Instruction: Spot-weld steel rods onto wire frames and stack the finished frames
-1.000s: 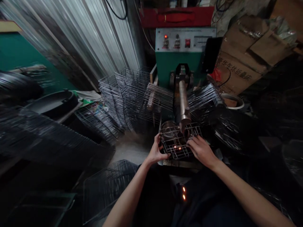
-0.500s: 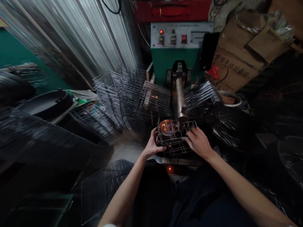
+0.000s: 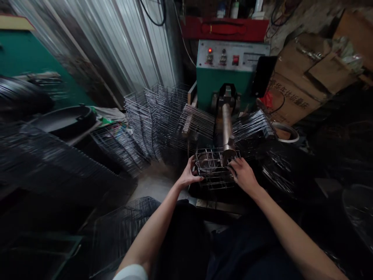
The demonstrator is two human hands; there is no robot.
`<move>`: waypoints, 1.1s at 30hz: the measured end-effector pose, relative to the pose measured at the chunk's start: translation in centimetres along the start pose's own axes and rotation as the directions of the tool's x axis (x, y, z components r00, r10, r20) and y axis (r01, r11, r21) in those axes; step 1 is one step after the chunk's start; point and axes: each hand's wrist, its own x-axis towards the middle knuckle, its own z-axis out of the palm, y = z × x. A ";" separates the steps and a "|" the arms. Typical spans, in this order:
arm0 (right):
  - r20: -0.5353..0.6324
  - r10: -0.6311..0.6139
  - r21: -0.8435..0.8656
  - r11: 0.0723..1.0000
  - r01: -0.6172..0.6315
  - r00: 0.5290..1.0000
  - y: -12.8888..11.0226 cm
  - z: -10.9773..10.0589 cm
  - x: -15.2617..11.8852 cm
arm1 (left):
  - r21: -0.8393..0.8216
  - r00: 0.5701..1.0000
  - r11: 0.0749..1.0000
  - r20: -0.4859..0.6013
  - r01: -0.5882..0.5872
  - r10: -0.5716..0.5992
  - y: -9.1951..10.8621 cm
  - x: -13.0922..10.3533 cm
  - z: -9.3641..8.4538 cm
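Note:
Both my hands hold a small wire basket (image 3: 217, 179) under the metal electrode arm (image 3: 227, 130) of a green machine (image 3: 224, 76). My left hand (image 3: 189, 174) grips the basket's left side, with the thumb along its near edge. At the right side, the fingers of my right hand (image 3: 243, 175) are bent around the wires close to the arm's tip. A round part (image 3: 207, 160) shows through the wire grid, left of the arm. The arm's lower tip reaches into the basket.
Stacked wire baskets (image 3: 145, 116) stand at the left of the machine. Bundles of wire rods (image 3: 198, 120) flank the arm. A cardboard box (image 3: 294, 93), a round tub (image 3: 285, 132) and a black phone-like object (image 3: 264, 76) are at the right. A black pan-like object (image 3: 62, 120) lies left.
The orange glow and sparks at the basket are gone. The whole view has shifted, so the machine appears lower and further right. Both hands still hold the basket.

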 end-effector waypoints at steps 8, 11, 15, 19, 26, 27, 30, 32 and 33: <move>-0.006 0.094 0.308 0.947 -0.087 0.996 0.2 -0.5 0.3 | 0.032 0.999 0.999 0.032 -0.026 0.025 -0.6 -0.2 -0.7; 0.128 0.305 0.710 0.636 -0.302 0.944 0.6 -1.9 -1.5 | 0.121 0.997 0.991 0.048 -0.062 0.057 -2.0 -0.9 -1.2; 0.291 0.509 0.915 0.099 -0.391 0.810 0.4 -2.9 -5.3 | 0.068 0.991 0.997 0.126 0.046 -0.054 -4.3 -1.6 -1.2; 0.384 0.680 0.904 -0.136 -0.406 0.625 -1.5 -2.6 -8.2 | 0.046 0.992 0.996 0.089 0.080 -0.084 -5.0 -1.8 -0.9; 0.504 0.664 0.847 -0.253 -0.467 0.552 -4.5 -3.5 -9.5 | 0.016 0.981 0.982 0.033 0.190 -0.190 -3.7 -3.3 -0.8; 0.513 0.653 0.841 -0.252 -0.479 0.557 -4.7 -3.9 -9.4 | 0.013 0.983 0.983 0.008 0.182 -0.182 -3.6 -3.6 -0.8; 0.552 0.612 0.819 -0.271 -0.506 0.566 -5.0 -5.5 -9.7 | 0.061 0.991 0.990 -0.036 0.129 -0.127 -3.1 -4.9 -0.6; 0.556 0.572 0.822 -0.270 -0.501 0.603 -4.9 -7.0 -10.3 | 0.181 0.998 0.982 -0.044 0.058 -0.050 -2.5 -6.2 -0.4; 0.553 0.530 0.827 -0.259 -0.499 0.643 -4.9 -7.9 -10.6 | 0.269 0.999 0.963 -0.037 0.017 -0.007 -2.1 -7.0 -0.3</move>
